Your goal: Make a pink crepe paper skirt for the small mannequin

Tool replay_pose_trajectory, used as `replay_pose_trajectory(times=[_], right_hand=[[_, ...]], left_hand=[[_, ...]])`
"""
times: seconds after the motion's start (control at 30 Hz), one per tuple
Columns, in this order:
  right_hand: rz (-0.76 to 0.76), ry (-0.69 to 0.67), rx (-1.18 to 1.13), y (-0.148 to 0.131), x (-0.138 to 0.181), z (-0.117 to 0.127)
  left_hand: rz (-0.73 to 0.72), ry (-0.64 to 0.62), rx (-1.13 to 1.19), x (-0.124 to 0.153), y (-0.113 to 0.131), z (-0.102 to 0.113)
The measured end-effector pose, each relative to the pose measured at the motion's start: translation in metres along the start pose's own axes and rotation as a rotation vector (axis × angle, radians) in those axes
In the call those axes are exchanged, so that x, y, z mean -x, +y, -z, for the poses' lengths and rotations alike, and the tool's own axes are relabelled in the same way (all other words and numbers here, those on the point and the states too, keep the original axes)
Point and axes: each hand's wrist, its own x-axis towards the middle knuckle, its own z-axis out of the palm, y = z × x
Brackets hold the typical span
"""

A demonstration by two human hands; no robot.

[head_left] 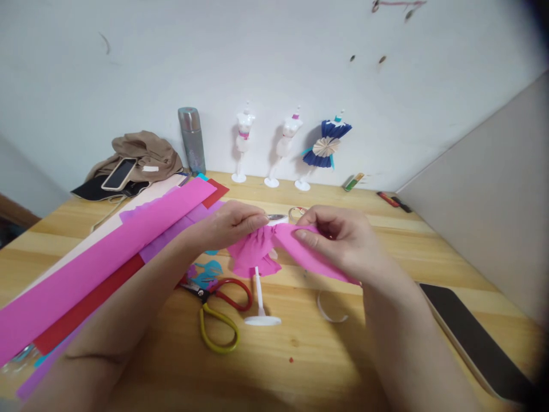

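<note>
My left hand (229,226) pinches gathered pink crepe paper (257,254) against a small white mannequin stand (259,303) that rests on the wooden table (300,360). My right hand (343,240) grips the free strip of the same pink paper, which runs right under my palm. The paper fans out like a skirt around the stand's pole. The mannequin's body is hidden behind the paper and my fingers.
Scissors (217,312) with red and yellow handles lie left of the stand. Long pink, red and purple paper sheets (107,257) cover the left. At the back stand three mannequins (285,149), a flask (191,140), a cloth with a phone (120,171). A dark tablet (472,337) lies right.
</note>
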Motion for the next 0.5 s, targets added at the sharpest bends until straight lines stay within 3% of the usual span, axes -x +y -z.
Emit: replay_pose_trajectory(times=[0.23,0.5], right_hand=[[0.14,-0.082,0.002,-0.0039,0.0007,-0.0058],[0.106,0.009,0.032,-0.0019,0.0001,-0.0059]], left_hand=[[-0.017,-0.008,-0.013,-0.0003,0.0041,-0.0024],[-0.019,0.002,-0.002,0.0017,0.0096,-0.0032]])
